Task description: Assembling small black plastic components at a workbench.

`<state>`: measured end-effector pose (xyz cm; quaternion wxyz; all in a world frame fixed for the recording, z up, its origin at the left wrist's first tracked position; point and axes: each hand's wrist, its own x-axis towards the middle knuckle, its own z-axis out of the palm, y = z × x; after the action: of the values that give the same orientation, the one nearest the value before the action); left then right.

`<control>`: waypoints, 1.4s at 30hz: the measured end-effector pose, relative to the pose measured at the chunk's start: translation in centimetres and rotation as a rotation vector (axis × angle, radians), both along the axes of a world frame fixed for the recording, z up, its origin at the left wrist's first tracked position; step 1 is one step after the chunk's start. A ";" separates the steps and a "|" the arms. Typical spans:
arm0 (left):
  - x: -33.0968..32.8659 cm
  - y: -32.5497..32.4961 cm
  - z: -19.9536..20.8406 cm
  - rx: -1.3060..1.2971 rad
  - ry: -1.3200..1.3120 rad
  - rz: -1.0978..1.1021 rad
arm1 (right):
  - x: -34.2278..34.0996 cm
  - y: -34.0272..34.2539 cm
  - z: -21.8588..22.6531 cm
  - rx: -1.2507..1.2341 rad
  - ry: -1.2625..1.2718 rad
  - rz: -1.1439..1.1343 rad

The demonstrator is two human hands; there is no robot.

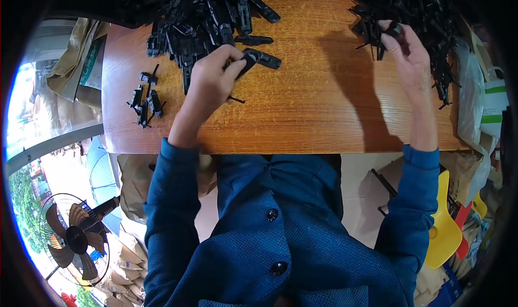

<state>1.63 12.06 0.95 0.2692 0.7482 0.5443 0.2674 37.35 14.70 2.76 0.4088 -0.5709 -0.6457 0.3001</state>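
Observation:
My left hand (211,79) is closed on a dark, flat plastic part (249,60) with a rounded end, held above the table beside the front of a big pile of long black plastic parts (208,21). Another long black part (268,60) lies just beyond it. At the right, my right hand (408,56) pinches a small black part (396,31) between thumb and fingers. It is over the near left edge of a second pile, made of black pieces with thin stems (415,10). The exact kind of these parts is too small to tell.
The pieces lie on a brown wooden table (291,118). Several small black assemblies (143,102) sit at its left. A fan (76,240) stands at the lower left, a yellow chair (444,231) at the lower right. Plastic bags (470,91) hang by the right edge.

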 end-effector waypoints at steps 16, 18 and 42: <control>-3.5 -9.8 -0.8 -0.733 -1.765 -0.220 | -20.2 -12.2 3.6 -0.206 0.320 0.385; -4.2 -10.4 -1.0 -0.638 -1.711 -0.277 | -21.2 -13.0 4.2 -0.223 0.343 0.390; -2.6 -14.8 1.8 -0.339 -0.731 0.218 | -22.6 -16.0 1.0 0.321 -0.146 0.234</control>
<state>-0.94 -2.75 2.71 0.5344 0.4871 0.5250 0.4490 14.79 -1.26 3.75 0.4089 -0.4398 -0.7750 0.1967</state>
